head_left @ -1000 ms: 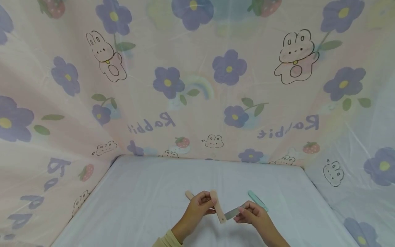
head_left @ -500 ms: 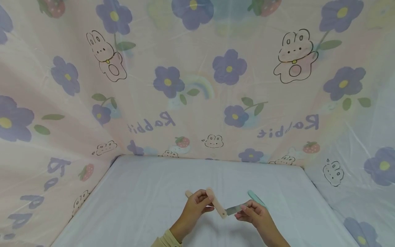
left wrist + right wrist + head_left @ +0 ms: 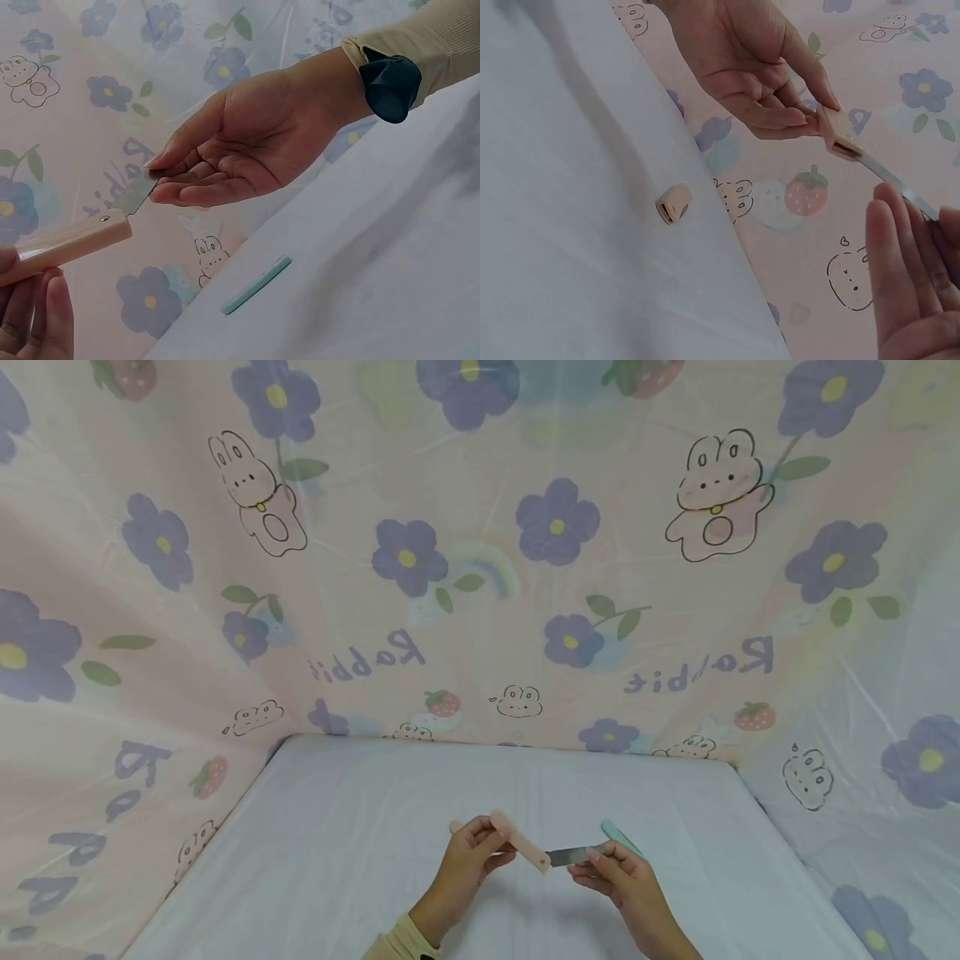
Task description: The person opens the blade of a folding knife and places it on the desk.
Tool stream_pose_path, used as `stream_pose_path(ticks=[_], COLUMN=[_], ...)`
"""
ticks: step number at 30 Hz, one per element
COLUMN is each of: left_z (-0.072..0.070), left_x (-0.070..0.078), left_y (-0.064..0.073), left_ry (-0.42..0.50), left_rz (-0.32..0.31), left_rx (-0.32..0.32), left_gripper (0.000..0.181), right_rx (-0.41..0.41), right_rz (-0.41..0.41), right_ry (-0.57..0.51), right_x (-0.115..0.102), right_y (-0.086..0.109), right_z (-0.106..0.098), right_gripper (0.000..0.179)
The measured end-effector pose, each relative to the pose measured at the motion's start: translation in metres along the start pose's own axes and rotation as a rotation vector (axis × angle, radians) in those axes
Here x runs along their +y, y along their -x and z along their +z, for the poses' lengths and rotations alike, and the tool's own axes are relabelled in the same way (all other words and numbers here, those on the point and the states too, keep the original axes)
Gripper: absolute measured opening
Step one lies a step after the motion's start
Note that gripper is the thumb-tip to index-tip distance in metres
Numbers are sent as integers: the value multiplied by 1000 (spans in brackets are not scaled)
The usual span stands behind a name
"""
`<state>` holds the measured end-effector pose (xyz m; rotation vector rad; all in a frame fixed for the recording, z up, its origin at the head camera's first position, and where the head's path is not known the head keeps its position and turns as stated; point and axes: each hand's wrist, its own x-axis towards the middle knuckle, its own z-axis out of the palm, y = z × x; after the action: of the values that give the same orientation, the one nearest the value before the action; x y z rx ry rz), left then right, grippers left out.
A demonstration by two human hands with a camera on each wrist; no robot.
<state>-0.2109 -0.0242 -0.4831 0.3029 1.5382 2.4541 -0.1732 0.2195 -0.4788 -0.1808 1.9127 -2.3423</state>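
A folding knife is held up between both hands, its blade swung out at an angle from its peach handle. My left hand [image 3: 461,864] grips the peach handle [image 3: 527,847], thumb on its near face. Thumb and fingers of my right hand [image 3: 630,885] pinch the grey metal blade [image 3: 568,857] toward its free end. A round pivot pin [image 3: 104,219] shows at the joint in the left wrist view. From the right wrist view, the slot in the handle [image 3: 840,135] is visible as a dark gap beside the blade [image 3: 900,184].
A mint-green slim piece [image 3: 621,837] lies on the white-covered table [image 3: 360,793] behind my right hand. Another peach piece [image 3: 673,202] lies behind my left hand, mostly hidden in the head view. Patterned fabric [image 3: 480,610] walls in the table at the back and sides.
My left hand has shifted slightly left and up, the handle leaning flatter with it. The pivot end has risen, and the angle between handle and blade has widened.
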Motion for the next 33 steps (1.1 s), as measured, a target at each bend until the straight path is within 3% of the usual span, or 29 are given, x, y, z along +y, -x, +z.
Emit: stream_pose_path(ticks=[10,21,33], left_z=[2,5,8], left_x=[-1,-6,-9], left_y=[-1,-2,-2], left_ry=[94,216,303], left_rz=[-29,-60,-52], left_rx=[74,149,198], left_gripper=[33,26,25], right_rx=[35,160,102], right_rz=[-9,-16,-118], right_ry=[-85,-161,-286], right_x=[1,7,17], right_y=[0,-3,-3], right_z=[4,10,15], right_gripper=[23,22,10])
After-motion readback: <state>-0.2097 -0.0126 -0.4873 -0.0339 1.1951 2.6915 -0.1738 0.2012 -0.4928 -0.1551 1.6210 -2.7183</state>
